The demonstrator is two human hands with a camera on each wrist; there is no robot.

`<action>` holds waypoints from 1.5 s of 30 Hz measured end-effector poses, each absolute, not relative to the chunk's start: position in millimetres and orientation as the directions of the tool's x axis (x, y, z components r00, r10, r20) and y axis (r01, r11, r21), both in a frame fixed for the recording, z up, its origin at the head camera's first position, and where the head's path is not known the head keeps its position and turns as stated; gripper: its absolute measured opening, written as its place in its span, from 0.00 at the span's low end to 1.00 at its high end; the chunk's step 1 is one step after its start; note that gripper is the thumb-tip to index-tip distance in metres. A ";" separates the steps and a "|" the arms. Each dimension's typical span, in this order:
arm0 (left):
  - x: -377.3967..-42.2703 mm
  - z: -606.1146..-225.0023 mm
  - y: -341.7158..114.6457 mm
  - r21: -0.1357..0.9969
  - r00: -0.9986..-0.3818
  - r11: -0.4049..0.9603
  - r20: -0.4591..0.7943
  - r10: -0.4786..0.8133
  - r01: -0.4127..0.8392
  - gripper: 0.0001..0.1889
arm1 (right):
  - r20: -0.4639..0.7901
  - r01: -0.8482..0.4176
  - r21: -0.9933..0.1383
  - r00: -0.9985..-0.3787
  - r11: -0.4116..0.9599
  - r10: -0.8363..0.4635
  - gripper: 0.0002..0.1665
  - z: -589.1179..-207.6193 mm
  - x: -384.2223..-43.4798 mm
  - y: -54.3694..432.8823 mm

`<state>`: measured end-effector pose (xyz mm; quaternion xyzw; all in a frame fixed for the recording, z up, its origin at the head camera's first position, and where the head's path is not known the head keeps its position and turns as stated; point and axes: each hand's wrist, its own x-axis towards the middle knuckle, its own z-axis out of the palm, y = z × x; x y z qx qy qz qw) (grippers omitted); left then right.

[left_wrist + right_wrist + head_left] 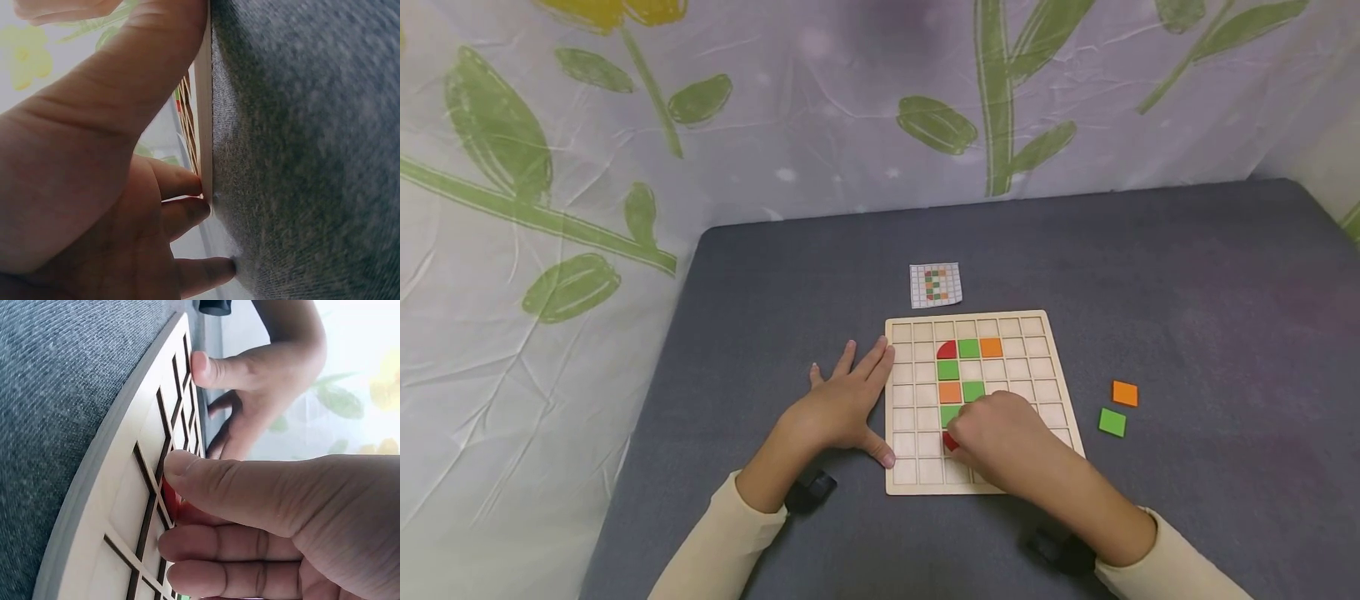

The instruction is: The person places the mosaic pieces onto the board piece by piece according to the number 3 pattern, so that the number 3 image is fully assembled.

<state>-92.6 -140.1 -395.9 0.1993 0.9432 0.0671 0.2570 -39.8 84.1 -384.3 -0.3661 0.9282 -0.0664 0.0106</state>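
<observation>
A wooden grid board [917, 467] lies on the dark table. In its cells sit a red quarter-round tile [947, 350] and several green and orange square tiles, such as a green tile [948, 370] and an orange tile [950, 392]. Spread along the board's left edge, my left hand [842, 408] touches the rim with thumb and fingertips. My right hand [1011, 437] is over the lower middle of the board, fingers curled, pinching a red tile [169, 499] at a cell in the same column. In the head view this hand hides part of that tile and the cells beneath it.
Right of the board lie a loose orange tile [1124, 393] and a loose green tile [1112, 422]. Behind the board is a small paper card [936, 286] printed with a coloured grid pattern. A flowered curtain [820, 108] hangs at the table's far side.
</observation>
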 end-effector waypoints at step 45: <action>-91.4 -394.7 -141.0 0.243 -0.786 0.911 -0.461 0.412 0.335 0.78 | 0.141 -0.499 -0.380 -0.863 0.779 -0.485 0.14 -391.1 -25.8 214.7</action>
